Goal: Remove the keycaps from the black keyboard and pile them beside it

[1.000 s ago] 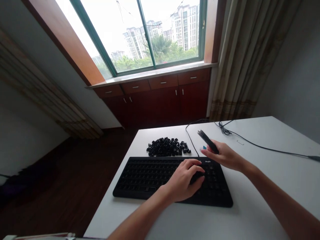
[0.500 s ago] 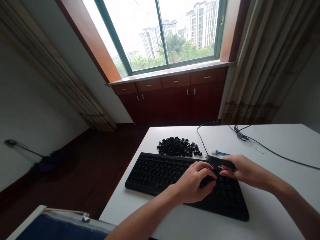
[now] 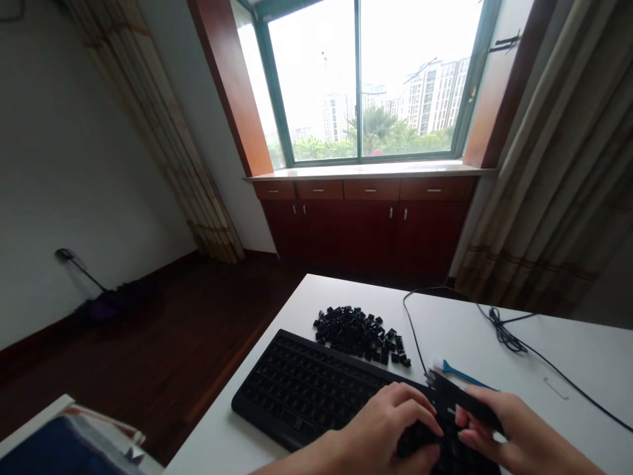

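A black keyboard (image 3: 297, 379) lies on the white table, its keycaps taken off across the left and middle. My left hand (image 3: 395, 422) rests over its right part with thumb and fingers curled together; what they pinch, if anything, is dark and hard to make out. In my right hand (image 3: 504, 422) is a black tool with a flat handle (image 3: 462, 396), its narrow tip pointing left above the keyboard's upper right corner. Behind the keyboard lies a heap of loose black keycaps (image 3: 353, 330).
Beyond my right hand lies a small brush with a blue handle (image 3: 465, 374). A bent thin wire (image 3: 556, 389) and a bundled black cable (image 3: 507, 333) are on the right of the white table (image 3: 277, 313). Dark blue cloth (image 3: 59, 445) shows at the lower left.
The view has tilted and shifted, so table, keyboard and hands sit lower in the picture. Both hands stay over the keyboard's right part, and the right one still holds the black tool.
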{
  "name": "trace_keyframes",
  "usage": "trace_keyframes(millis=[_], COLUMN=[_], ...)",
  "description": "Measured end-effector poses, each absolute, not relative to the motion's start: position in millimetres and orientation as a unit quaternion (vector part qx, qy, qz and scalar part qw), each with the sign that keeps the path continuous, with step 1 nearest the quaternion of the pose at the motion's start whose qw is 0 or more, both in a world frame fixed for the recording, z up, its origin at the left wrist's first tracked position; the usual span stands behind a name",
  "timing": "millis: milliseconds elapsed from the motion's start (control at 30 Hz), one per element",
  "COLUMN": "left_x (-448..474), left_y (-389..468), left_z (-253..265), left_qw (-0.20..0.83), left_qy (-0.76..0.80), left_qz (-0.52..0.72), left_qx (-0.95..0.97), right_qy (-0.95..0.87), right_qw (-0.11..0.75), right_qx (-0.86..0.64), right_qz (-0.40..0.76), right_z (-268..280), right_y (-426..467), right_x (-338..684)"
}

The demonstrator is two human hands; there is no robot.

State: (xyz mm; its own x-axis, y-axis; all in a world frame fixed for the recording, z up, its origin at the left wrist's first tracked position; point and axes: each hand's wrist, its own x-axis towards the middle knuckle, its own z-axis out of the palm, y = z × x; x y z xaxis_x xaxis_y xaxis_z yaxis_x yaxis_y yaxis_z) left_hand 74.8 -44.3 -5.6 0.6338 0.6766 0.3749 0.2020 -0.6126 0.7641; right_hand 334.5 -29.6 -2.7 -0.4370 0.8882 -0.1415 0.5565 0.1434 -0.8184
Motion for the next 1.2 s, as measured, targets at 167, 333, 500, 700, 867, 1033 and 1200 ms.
trace_keyframes(millis=[167, 333, 500, 700, 867, 1033, 1200], left_x=[73, 75, 78, 77, 76, 76, 72], left_y=[-36, -36, -39, -37, -36, -40, -43], left_z=[-25, -24, -19, -30, -38, -31, -21], left_qw=[0.399, 0.460, 0.492, 0.523, 0.546, 0.528, 0.498], left_qy=[0.307, 0.344, 0.357, 0.339, 0.354, 0.387, 0.394], left_qz=[0.361, 0.392, 0.406, 0.415, 0.408, 0.407, 0.373], left_qx=[0.785, 0.719, 0.682, 0.662, 0.641, 0.637, 0.676], right_qy=[-0.706, -0.641, -0.635, -0.628, -0.619, -0.596, -0.506], right_qw=[0.249, 0.341, 0.350, 0.363, 0.344, 0.352, 0.427], right_qx=[-0.497, -0.501, -0.483, -0.476, -0.469, -0.458, -0.499], right_qz=[0.439, 0.471, 0.491, 0.497, 0.528, 0.559, 0.560], right_z=[-2, 7, 6, 4, 5, -10, -24], right_y=[-24, -28, -34, -40, -39, -41, -42], right_x=[323, 303, 289, 280, 279, 282, 293])
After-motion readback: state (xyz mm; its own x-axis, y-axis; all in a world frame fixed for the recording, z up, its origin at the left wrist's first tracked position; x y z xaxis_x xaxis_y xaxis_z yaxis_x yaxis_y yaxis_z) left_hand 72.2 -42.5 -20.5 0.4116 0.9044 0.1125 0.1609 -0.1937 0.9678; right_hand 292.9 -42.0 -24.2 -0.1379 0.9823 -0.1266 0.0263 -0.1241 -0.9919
